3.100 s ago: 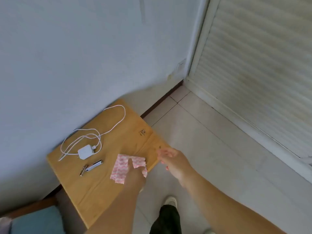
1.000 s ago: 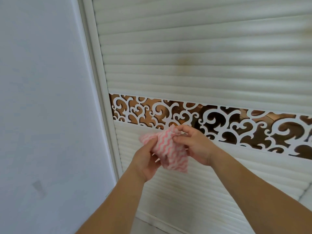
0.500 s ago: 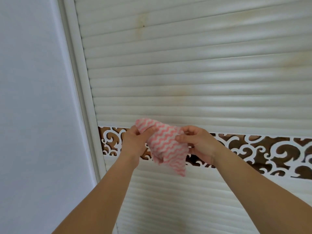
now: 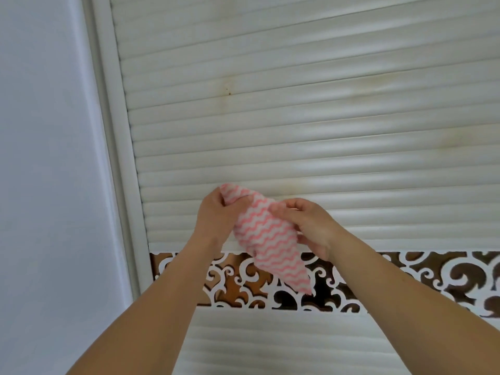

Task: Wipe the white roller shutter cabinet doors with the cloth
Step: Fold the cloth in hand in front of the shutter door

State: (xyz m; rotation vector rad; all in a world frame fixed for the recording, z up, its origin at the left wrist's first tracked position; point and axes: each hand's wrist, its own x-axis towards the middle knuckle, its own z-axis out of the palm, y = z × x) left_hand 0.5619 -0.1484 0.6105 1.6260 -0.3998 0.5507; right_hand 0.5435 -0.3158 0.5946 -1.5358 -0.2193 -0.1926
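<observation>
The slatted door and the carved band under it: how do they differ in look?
The slatted door is plain white horizontal ribs, with yellowish stains; the carved band is white scrollwork cut through, showing brown and dark behind. The door is tall; the band is a narrow strip. Both are white and run sideways.

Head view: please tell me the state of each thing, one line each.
Cloth: bunched, held by both hands, off the door.
Left hand: grips the cloth's upper end.
Right hand: pinches the cloth's side.
Roller shutter door: closed, with yellowish stains.
Scrollwork band: partly hidden by the cloth.
</observation>
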